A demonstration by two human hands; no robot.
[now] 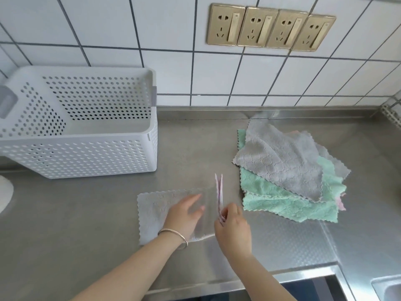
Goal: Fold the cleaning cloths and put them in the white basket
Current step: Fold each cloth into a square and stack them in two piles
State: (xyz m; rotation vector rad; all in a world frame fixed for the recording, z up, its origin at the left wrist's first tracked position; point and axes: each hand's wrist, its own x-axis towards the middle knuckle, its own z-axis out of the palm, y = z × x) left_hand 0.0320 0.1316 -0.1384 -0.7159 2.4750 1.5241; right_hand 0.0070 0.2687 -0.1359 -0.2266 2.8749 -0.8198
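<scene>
Cloth in hand: we have a grey cloth [173, 213] flat on the counter [86, 224], long axis running left to right, its right edge lifted.
Left hand [184, 213]: fingers straight, pressing the cloth's middle.
Right hand [233, 229]: pinching the raised edge, so it is the nearer hand for carrying that edge leftward over the left one.
Basket [86, 157]: up and left of the hands, no cloths visible in it.
Pile [288, 170]: unfolded cloths to the right, beside the right hand.
</scene>
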